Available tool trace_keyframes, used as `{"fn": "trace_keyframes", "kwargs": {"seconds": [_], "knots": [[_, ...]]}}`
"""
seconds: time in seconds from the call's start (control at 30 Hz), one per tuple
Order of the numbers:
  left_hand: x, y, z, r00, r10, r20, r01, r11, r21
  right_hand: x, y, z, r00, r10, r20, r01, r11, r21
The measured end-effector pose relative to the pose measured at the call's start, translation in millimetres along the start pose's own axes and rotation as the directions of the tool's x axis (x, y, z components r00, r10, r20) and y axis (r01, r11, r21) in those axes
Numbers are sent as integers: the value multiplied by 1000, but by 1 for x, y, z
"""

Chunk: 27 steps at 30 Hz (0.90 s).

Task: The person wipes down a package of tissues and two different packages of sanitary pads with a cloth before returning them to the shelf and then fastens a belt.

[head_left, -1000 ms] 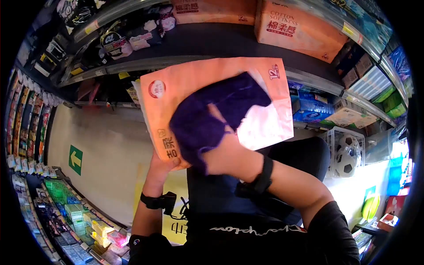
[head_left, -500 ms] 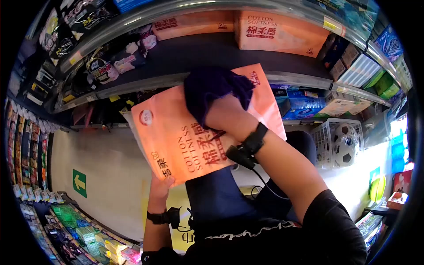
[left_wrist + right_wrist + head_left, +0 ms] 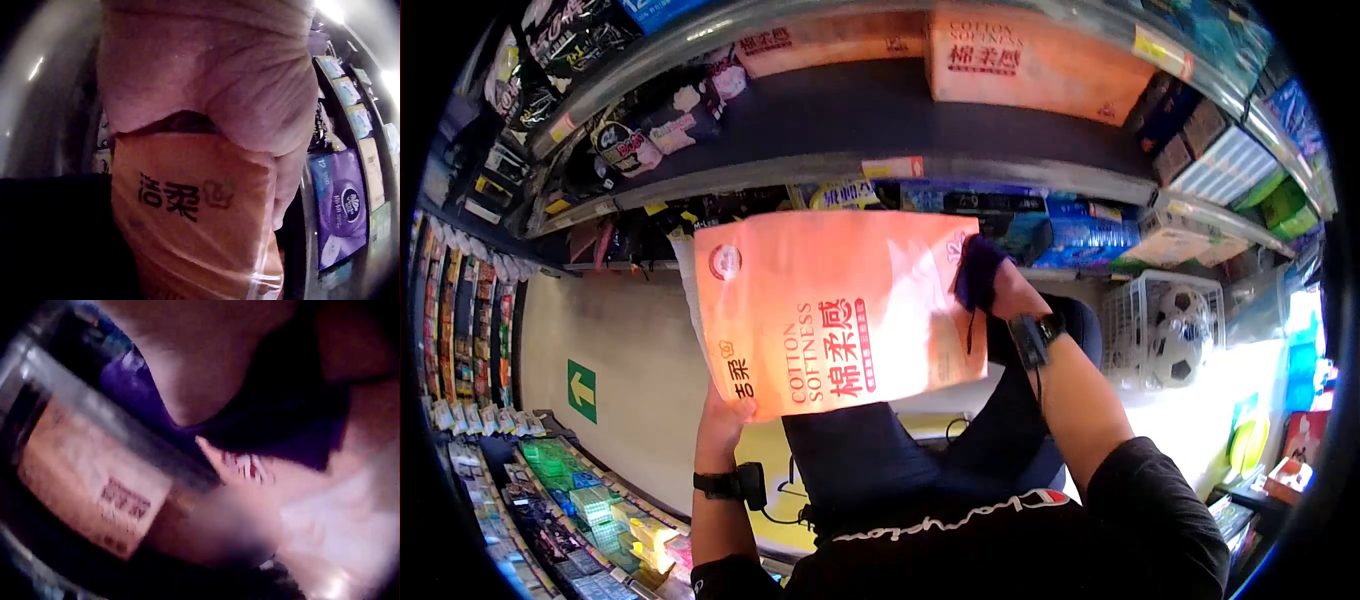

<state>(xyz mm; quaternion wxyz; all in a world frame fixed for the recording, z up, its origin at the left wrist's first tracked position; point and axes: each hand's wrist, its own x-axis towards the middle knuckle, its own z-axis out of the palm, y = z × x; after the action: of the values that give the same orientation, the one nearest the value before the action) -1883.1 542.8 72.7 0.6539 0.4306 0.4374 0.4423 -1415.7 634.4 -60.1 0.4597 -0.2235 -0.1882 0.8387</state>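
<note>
An orange plastic-wrapped tissue pack [image 3: 900, 300] lies across the middle of the head view, its printed face up. At its near left corner my left hand [image 3: 722, 425] grips the end, thumb on top. The left wrist view shows that end of the pack [image 3: 187, 231] held against the palm. My right hand [image 3: 1016, 294] is at the pack's far right edge with a dark purple cloth [image 3: 977, 272] bunched in it. This cloth [image 3: 294, 425] covers the fingers in the right wrist view, close against the wrapper.
Ahead is a dark shelf [image 3: 830, 115] with more orange packs [image 3: 1040, 70] and black bags at its left. Blue packs [image 3: 1090, 240] fill the lower shelf. Footballs in a white wire basket [image 3: 1115, 320] stand at right. Low shelves of small goods [image 3: 590, 500] run along the left.
My right hand has moved the purple cloth from the middle of the pack's face to its right edge. The pack has come lower and turned straighter, with my left hand still gripping its corner.
</note>
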Motion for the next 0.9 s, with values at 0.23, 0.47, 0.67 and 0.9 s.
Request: {"fn": "trace_keyframes", "kwargs": {"seconds": [0.23, 0.47, 0.67, 0.9], "knots": [[-28, 3, -21, 998, -19, 57, 19, 1000, -2, -44, 21, 128, 865, -216, -454, 176, 976, -129], [-43, 34, -3, 930, 333, 156, -285, 922, -263, -107, 6, 149, 809, -572, -137, 550, 818, -167], [-46, -2, -31, 912, 387, -136, -388, 922, 23, -174, 42, 138, 626, -758, -186, 513, 580, -633], [-41, 67, 21, 900, 431, -71, -437, 890, -134, -186, 33, 171, 699, -708, -94, 625, 670, -399]]}}
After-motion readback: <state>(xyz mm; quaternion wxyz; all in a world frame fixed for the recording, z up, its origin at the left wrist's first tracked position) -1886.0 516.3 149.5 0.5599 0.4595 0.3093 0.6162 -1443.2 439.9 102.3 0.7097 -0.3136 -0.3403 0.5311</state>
